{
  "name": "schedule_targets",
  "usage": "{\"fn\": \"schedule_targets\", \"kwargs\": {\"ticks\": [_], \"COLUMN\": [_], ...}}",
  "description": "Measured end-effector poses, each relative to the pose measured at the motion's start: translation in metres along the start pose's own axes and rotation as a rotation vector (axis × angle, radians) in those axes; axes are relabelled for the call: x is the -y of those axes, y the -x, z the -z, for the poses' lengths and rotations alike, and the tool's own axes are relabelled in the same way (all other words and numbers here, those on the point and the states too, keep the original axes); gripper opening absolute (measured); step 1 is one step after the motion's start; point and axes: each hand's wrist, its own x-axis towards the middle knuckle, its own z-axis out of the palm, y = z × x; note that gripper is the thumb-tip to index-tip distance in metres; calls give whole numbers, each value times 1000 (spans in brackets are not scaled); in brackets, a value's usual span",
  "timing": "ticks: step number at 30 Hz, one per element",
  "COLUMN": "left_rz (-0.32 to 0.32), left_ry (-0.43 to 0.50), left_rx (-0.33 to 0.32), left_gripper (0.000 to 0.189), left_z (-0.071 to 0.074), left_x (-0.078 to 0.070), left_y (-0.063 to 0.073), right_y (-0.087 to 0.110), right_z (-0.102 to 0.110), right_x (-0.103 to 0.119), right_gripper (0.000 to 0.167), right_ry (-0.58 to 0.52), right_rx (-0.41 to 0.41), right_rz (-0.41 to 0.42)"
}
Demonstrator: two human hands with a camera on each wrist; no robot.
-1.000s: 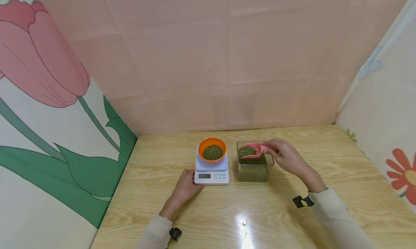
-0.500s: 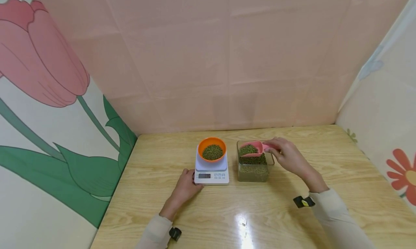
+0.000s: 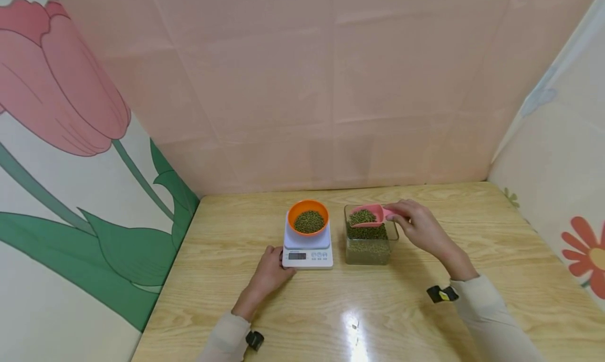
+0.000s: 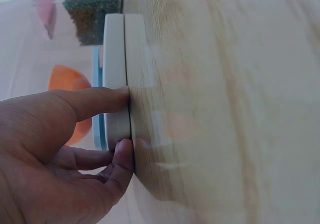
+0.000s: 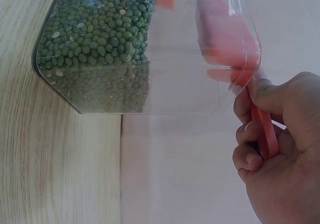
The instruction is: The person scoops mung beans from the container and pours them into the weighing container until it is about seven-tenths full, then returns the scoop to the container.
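Observation:
My left hand (image 3: 271, 267) holds the front left corner of a white kitchen scale (image 3: 309, 242). Its thumb lies against the front edge and its curled fingers against the left side. On the scale's platform stands an orange bowl (image 3: 308, 205) with green mung beans (image 3: 309, 223) in it. My right hand (image 3: 418, 228) grips the handle of a pink scoop (image 3: 379, 213). The scoop is heaped with mung beans and held level over the clear container (image 5: 185, 88), within its rim as seen from the head. More mung beans (image 5: 105, 38) fill the container's lower part.
The container stands just right of the scale on the wooden table (image 3: 227, 225). A pink backdrop (image 3: 264, 115) rises behind the table's far edge. Painted panels flank both sides, with a tulip (image 3: 71, 83) on the left and a red flower (image 3: 586, 251) on the right.
My right hand has raised the scoop slightly and shifted it a little to the right, and the mung beans in it show heaped. My left hand and the scale have stayed put.

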Motion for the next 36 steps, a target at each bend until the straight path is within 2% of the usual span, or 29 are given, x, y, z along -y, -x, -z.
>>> {"fn": "schedule_targets", "kwargs": {"ticks": [22, 36], "left_rz": [-33, -21], "left_ry": [-1, -11], "left_rx": [-17, -9], "left_gripper": [49, 50], "left_z": [1, 2], "left_x": [-2, -4], "left_y": [1, 0], "right_y": [0, -8], "right_z": [0, 1], "right_x": [-1, 5], "right_gripper": [20, 19], "right_ry": [-18, -13], "right_rx": [-48, -42], "right_rz": [-16, -11]}}
